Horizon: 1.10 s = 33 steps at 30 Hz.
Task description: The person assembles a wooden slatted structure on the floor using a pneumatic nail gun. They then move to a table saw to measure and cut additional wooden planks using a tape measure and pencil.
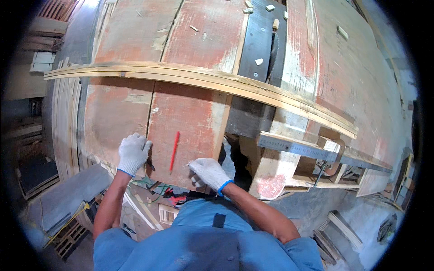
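My left hand [134, 153], in a white knit glove with a blue cuff, rests at the near left of the worn red wooden tabletop [117, 108]. Its fingers are slightly bent and the thumb stands apart; nothing shows in it. A small dark object [150, 163] lies beside its wrist. Over the near edge, my right hand [209, 173], gloved alike, has its fingers curled in; anything in them is too small to make out. Between the hands lies a red pencil [175, 151]. Beyond them, long thin wooden strips [194, 76] lie side by side across the table.
A dark metal plate with a saw blade [272, 56] in its slot is set in the tabletop, with wood offcuts [270, 7] around it. On the right, a clamp [337, 158] sits at a marked metal bar [298, 148]. Stacked strips [65, 126] stand at the left.
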Each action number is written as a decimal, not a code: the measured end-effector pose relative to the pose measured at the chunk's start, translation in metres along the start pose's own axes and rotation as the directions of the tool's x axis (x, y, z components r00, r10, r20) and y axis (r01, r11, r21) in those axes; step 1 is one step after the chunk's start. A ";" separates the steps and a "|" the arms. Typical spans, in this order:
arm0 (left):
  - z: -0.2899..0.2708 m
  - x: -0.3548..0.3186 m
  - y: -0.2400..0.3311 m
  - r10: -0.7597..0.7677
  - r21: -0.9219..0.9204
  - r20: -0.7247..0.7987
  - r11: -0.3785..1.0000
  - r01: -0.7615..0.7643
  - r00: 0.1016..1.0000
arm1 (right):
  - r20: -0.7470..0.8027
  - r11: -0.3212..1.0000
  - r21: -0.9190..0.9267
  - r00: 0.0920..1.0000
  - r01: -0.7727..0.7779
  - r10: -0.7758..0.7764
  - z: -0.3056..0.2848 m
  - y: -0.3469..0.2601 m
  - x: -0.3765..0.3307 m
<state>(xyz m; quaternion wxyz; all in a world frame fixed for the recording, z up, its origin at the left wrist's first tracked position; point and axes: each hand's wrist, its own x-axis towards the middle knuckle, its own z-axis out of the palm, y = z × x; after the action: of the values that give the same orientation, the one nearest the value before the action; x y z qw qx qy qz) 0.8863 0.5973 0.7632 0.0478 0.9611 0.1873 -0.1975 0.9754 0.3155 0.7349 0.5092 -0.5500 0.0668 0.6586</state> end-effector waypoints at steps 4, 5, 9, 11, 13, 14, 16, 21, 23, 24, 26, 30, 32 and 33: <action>0.007 -0.004 0.003 0.027 0.018 -0.146 1.000 -0.024 0.989 | -0.143 0.770 -0.572 0.890 0.283 -0.434 -0.043 -0.040 -0.051; 0.015 -0.004 -0.001 0.027 -0.015 -0.174 0.999 -0.031 0.984 | -0.212 0.683 -0.667 0.803 0.298 -0.557 -0.054 -0.056 -0.065; 0.008 -0.001 0.009 0.024 -0.077 -0.225 0.996 -0.042 0.974 | -0.273 0.334 -0.938 0.398 0.091 -0.876 -0.132 -0.095 -0.087; -0.002 0.011 0.019 0.082 -0.113 -0.339 0.985 -0.127 0.937 | -0.155 0.125 -0.984 0.270 -0.124 -0.950 -0.170 -0.115 -0.090; -0.010 0.033 0.021 0.111 -0.097 -0.371 0.983 -0.158 0.922 | -0.075 0.018 -0.975 0.248 -0.223 -0.966 -0.198 -0.128 -0.082; -0.015 0.047 0.022 0.127 -0.090 -0.388 0.980 -0.175 0.913 | -0.069 -0.007 -0.965 0.280 -0.262 -0.957 -0.206 -0.134 -0.079; -0.039 0.080 0.036 0.227 -0.006 -0.512 0.963 -0.268 0.828 | -0.063 -0.061 -0.939 0.345 -0.338 -0.936 -0.221 -0.142 -0.071; -0.071 0.160 0.041 0.404 0.251 -0.451 0.913 -0.321 0.796 | 0.018 -0.158 -0.933 0.393 -0.325 -0.919 -0.244 -0.136 -0.044; -0.079 0.181 0.043 0.421 0.286 -0.352 0.899 -0.332 0.836 | 0.023 -0.164 -0.940 0.425 -0.299 -0.905 -0.246 -0.138 -0.039; -0.080 0.189 0.044 0.431 0.302 -0.297 0.889 -0.345 0.852 | 0.020 -0.163 -0.944 0.443 -0.287 -0.896 -0.247 -0.137 -0.037; -0.074 0.199 0.041 0.425 0.283 -0.226 0.890 -0.358 0.877 | 0.050 -0.160 -0.963 0.435 -0.218 -0.899 -0.251 -0.135 -0.032; -0.083 0.211 0.040 0.414 0.208 -0.140 0.900 -0.382 0.899 | 0.108 -0.179 -0.975 0.421 -0.132 -0.900 -0.265 -0.137 -0.025; -0.085 0.216 0.041 0.405 0.204 -0.090 0.902 -0.381 0.910 | 0.076 -0.162 -0.979 0.510 -0.126 -0.857 -0.270 -0.142 -0.026; -0.087 0.216 0.046 0.411 0.209 -0.085 0.898 -0.387 0.908 | 0.061 -0.169 -0.975 0.561 -0.142 -0.826 -0.272 -0.144 -0.026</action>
<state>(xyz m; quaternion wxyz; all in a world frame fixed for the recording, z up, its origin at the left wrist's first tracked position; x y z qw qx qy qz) 1.1194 0.6425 0.7582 -0.0154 0.9897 -0.0306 -0.1387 1.2579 0.1920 0.7184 0.0773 -0.9032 -0.4189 0.0528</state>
